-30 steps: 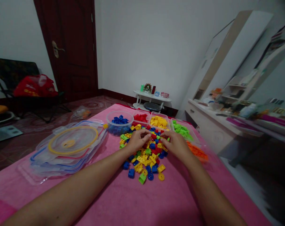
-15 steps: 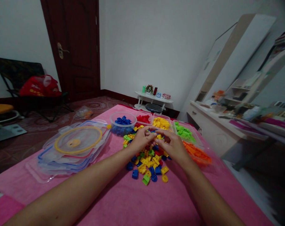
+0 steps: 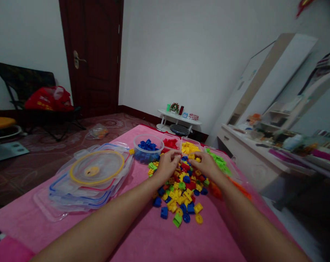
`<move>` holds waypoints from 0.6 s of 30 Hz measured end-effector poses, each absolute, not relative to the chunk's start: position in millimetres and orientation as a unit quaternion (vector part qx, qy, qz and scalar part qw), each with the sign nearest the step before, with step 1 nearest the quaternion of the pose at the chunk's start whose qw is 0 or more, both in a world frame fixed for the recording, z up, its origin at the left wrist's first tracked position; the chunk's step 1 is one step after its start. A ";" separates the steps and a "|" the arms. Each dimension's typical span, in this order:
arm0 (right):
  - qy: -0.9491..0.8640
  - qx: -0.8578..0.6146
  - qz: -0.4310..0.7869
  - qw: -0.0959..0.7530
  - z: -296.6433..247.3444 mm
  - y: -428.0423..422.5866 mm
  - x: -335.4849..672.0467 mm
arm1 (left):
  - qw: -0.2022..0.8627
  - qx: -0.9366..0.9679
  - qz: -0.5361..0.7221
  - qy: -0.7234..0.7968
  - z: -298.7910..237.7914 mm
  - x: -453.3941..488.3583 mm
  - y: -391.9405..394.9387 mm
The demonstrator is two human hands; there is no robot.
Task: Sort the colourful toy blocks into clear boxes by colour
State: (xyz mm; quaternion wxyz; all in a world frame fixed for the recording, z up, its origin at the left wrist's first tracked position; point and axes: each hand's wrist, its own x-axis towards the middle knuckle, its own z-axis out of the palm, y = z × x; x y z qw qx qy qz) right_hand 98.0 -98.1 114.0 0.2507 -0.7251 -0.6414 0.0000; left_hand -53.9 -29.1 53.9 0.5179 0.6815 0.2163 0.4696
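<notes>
A mixed pile of toy building bricks [image 3: 181, 196] in yellow, blue, red and green lies on the pink cloth. Over its far left part is my left hand [image 3: 167, 165], fingers curled and fingertips together; whatever they hold is too small to make out. My right hand [image 3: 207, 165] reaches over the far right part, thumb and fingers closing around a yellow brick [image 3: 198, 159]. Just beyond my hands stand a round tub of blue bricks [image 3: 148, 145], a box of red bricks [image 3: 170, 143] and a box of yellow bricks [image 3: 190, 147]. Green bricks [image 3: 218, 162] fill another box.
Clear lids [image 3: 96, 169] with coloured seals are stacked at the left on the pink-covered table [image 3: 165, 240]. Orange pieces [image 3: 240, 189] sit partly behind my right forearm. A white dresser [image 3: 252, 154] stands to the right, a low white shelf [image 3: 178, 117] behind.
My hands were close together over the pile and are now apart, the right one further right. The view has shifted slightly, so the whole scene sits lower and to the right.
</notes>
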 end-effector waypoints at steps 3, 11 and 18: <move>-0.599 -0.760 -0.072 0.240 135.5 -69.9 125.9 | 0.457 0.702 0.491 0.240 50.9 -61.0 -16.9; -0.572 -0.732 -0.046 0.369 116.5 -71.0 136.0 | 0.263 0.822 0.441 0.245 36.7 -70.2 -13.0; -0.606 -0.701 0.014 0.376 59.2 -98.3 100.3 | 0.119 0.924 0.318 0.178 36.9 -69.7 -30.6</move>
